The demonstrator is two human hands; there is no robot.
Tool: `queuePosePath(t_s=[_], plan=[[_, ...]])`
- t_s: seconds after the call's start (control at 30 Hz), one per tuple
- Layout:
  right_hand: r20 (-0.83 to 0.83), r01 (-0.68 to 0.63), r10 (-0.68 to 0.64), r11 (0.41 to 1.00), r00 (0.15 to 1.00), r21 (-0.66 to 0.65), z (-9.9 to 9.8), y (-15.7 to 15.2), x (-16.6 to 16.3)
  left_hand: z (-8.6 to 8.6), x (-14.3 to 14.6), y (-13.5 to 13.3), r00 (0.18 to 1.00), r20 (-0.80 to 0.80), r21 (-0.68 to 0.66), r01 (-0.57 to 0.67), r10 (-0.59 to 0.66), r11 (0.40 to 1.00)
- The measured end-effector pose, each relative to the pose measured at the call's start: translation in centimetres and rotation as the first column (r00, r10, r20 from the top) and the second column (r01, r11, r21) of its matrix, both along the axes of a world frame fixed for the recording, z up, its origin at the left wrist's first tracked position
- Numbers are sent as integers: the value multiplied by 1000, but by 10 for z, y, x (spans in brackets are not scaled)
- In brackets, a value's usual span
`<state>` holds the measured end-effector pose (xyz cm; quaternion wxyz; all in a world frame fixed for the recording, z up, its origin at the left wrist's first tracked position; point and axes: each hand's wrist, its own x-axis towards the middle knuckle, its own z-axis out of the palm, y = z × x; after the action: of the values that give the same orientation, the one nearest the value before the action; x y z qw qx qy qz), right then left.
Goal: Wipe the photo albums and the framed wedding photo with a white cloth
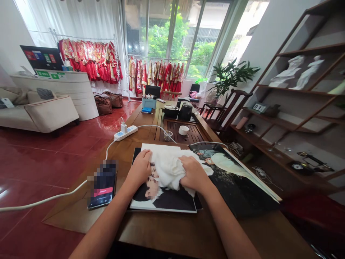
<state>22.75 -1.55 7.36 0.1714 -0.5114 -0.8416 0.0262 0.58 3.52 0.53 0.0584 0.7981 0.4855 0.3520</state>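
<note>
A photo panel [172, 203] with a printed portrait lies on the wooden table in front of me. On top of it is a crumpled white cloth [168, 165]. My right hand [193, 173] is closed around the cloth's right side, its fingers curled into the folds. At the panel's left side, my left hand [140, 166] rests on the picture with fingers extended, next to the cloth's left edge. Beneath and beyond the panel, other white and dark edges show. A larger dark photo print [237, 183] lies to the right, partly behind my right forearm.
A phone [104, 185] lies to the left beside a white cable. Farther up the table are a power strip [125, 132], a white cup [183, 130] on a slatted tea tray [195, 136], and a black kettle [185, 111]. Wooden shelves [293, 124] stand at right.
</note>
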Motion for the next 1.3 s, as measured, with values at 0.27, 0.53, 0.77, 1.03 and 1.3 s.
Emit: queuePosePath(t_s=[0.27, 0.53, 0.77, 1.03, 1.3], plan=[[-177, -367, 337, 914, 925, -176, 12, -11, 10, 0, 0, 0, 999, 35, 12, 5, -6, 1000], [21, 18, -19, 999, 1000, 33, -2, 0, -2, 3, 0, -1, 1000, 5, -10, -3, 3, 1000], [34, 40, -42, 998, 999, 47, -7, 6, -5, 0, 0, -1, 1000, 7, 8, 0, 0, 1000], [-148, -225, 195, 949, 970, -222, 9, -10, 11, -1, 0, -1, 999, 38, 9, -2, 2, 1000], [-236, -281, 218, 917, 947, -282, 11, -12, 8, 1, 0, -2, 1000, 13, -3, -1, 1, 1000]])
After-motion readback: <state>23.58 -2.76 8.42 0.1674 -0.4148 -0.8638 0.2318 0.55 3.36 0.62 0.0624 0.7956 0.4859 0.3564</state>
